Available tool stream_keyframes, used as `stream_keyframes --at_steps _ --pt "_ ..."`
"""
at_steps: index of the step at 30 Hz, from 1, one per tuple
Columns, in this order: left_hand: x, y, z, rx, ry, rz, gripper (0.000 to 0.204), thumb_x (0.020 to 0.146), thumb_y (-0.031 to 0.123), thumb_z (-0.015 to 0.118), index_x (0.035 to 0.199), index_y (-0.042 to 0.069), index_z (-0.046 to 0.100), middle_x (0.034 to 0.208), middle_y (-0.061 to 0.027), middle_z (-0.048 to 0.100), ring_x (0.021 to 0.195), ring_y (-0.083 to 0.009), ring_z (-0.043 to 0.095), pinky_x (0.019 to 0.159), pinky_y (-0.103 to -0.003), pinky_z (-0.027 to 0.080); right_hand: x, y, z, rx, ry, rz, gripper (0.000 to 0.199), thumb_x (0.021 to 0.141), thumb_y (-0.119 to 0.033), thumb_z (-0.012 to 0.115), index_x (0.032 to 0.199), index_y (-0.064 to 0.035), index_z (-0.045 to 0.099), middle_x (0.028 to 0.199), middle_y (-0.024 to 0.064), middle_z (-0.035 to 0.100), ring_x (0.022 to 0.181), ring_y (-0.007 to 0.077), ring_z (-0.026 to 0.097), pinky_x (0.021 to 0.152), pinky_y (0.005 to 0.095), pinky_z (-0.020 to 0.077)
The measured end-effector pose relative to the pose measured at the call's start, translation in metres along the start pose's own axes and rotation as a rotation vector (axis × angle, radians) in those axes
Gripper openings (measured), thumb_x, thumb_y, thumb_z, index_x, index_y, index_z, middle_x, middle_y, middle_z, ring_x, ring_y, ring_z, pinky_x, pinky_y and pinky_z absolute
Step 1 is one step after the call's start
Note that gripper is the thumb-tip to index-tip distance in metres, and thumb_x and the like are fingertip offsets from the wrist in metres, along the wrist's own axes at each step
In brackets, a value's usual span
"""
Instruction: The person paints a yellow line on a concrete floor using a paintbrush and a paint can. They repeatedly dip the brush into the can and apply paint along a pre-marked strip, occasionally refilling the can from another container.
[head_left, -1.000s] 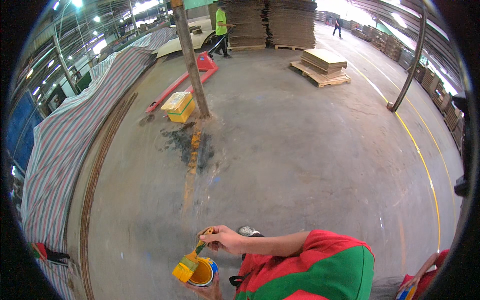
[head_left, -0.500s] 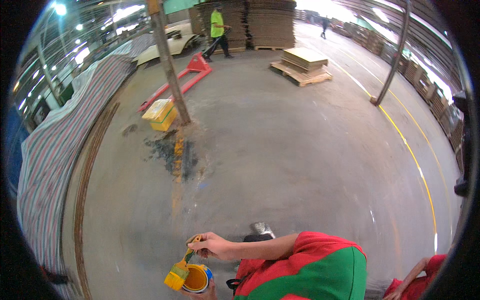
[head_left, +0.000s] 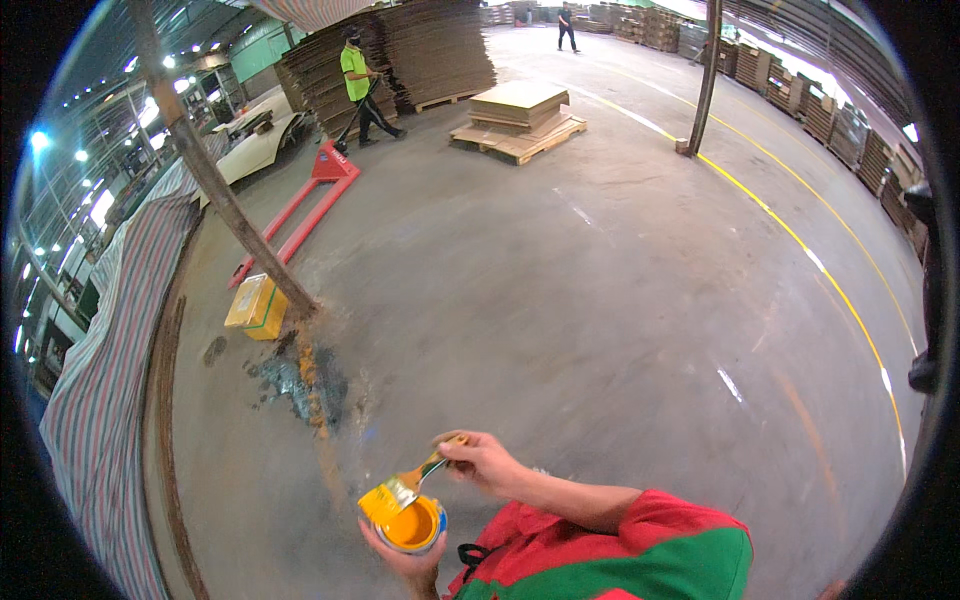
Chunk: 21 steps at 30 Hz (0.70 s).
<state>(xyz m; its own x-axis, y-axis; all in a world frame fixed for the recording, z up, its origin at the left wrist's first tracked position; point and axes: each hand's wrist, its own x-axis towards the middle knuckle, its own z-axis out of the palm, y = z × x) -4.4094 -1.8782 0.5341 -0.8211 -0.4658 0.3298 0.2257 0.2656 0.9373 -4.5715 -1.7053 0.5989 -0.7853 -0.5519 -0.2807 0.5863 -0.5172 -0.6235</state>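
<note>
right hand [head_left: 484,462] closed round handle of paintbrush [head_left: 405,490], yellow bristles resting at rim of paint can [head_left: 415,524]; left hand [head_left: 405,562] cupped under that can, just below right, over bare concrete floor [head_left: 600,300]

Yellow box [head_left: 257,306] on floor by post, open yellow paint can [head_left: 412,524] in hand

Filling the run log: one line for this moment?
left hand: holds paint can | right hand: holds brush over can | floor: concrete
</note>
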Motion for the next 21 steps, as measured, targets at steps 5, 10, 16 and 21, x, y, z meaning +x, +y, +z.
stream_keyframes --at_steps 5,10,16,21 --pt "0.053 0.001 0.122 0.109 -0.268 0.025 0.137 0.058 0.022 0.096 0.155 0.002 0.001 0.146 -0.0205 0.036 0.134 -0.0341 0.043 0.114 -0.047 0.033 -0.036 -0.097 -0.086 0.029 0.220 -0.269 0.028 0.096 -0.014 0.065 0.119 0.0019 0.063 0.084 -0.0008 0.061 0.068 0.0073 0.052 0.059 0.0244 0.0429" --pt "0.093 0.005 0.225 0.084 -0.528 0.143 0.139 0.057 0.023 0.097 0.155 0.004 0.000 0.141 -0.0198 0.041 0.130 -0.0336 0.047 0.113 -0.046 0.035 -0.072 -0.157 -0.147 0.156 0.365 -0.503 0.026 0.096 -0.011 0.065 0.117 0.0021 0.063 0.079 -0.0017 0.058 0.066 0.0066 0.053 0.059 0.0247 0.0448" --pt "0.155 0.026 0.321 0.034 -0.698 0.216 0.135 0.059 0.030 0.096 0.152 0.001 0.002 0.137 -0.0192 0.049 0.130 -0.0322 0.050 0.114 -0.044 0.035 -0.045 -0.245 -0.179 0.092 0.465 -0.709 0.022 0.095 -0.007 0.063 0.113 0.0047 0.063 0.073 -0.0017 0.056 0.060 0.0068 0.053 0.057 0.0241 0.0475" --pt "0.217 0.041 0.386 -0.103 -0.645 0.152 0.135 0.061 0.031 0.096 0.153 -0.002 0.003 0.140 -0.0177 0.049 0.131 -0.0314 0.050 0.114 -0.044 0.035 0.029 -0.384 -0.192 -0.166 0.378 -0.799 0.021 0.096 -0.011 0.062 0.109 0.0041 0.063 0.080 0.0007 0.061 0.065 0.0077 0.055 0.057 0.0246 0.0458"
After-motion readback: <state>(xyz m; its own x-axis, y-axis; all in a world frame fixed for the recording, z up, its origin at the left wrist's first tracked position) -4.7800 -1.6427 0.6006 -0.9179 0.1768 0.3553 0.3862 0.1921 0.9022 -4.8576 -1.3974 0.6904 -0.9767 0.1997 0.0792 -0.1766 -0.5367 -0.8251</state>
